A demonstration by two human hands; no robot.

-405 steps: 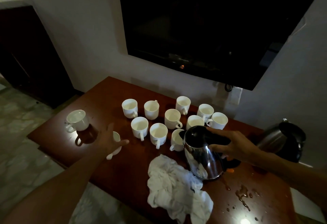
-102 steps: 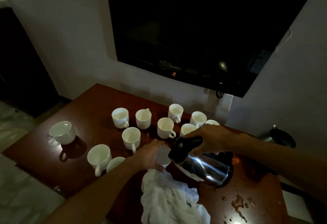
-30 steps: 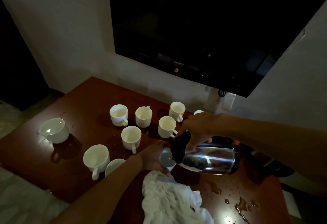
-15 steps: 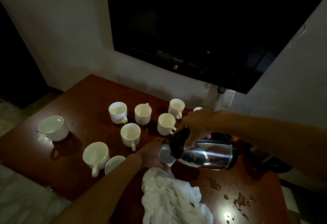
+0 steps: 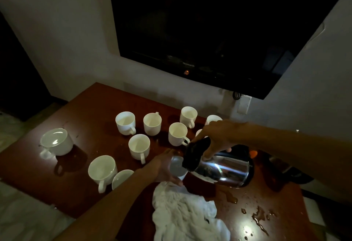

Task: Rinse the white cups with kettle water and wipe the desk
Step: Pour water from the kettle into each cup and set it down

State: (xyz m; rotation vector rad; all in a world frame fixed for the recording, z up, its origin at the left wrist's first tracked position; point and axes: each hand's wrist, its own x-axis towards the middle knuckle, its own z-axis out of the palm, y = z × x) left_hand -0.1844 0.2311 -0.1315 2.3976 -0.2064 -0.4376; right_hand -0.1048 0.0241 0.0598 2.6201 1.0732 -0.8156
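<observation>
**Kettle tipped over the cup in your left hand**

Compared with half a second ago, little has changed: your right hand (image 5: 217, 136) still grips the black handle of the shiny, round-bodied steel kettle (image 5: 222, 168), tipped almost onto its side, and the black spout end sits slightly closer over the cup. Three seconds back the kettle was far less tilted.

Your left hand (image 5: 163, 166) curls around a small white ceramic cup (image 5: 176, 166), held just above the near part of the reddish-brown, glossy wooden desk (image 5: 91, 103). The cup's mouth faces the kettle's spout; you cannot tell whether water is flowing.

A crumpled, soft white cloth (image 5: 184, 214) lies on the desk just below that hand. Small puddles and droplets (image 5: 257, 216) glisten on the desk at the right.

More smooth white cups with loop handles stand upright in a loose cluster (image 5: 152, 123) behind your hands. Three others sit apart at the left, one wide cup (image 5: 56, 141) nearest the desk's left edge.

A dark flat screen (image 5: 209, 27) hangs on the pale wall above.
</observation>
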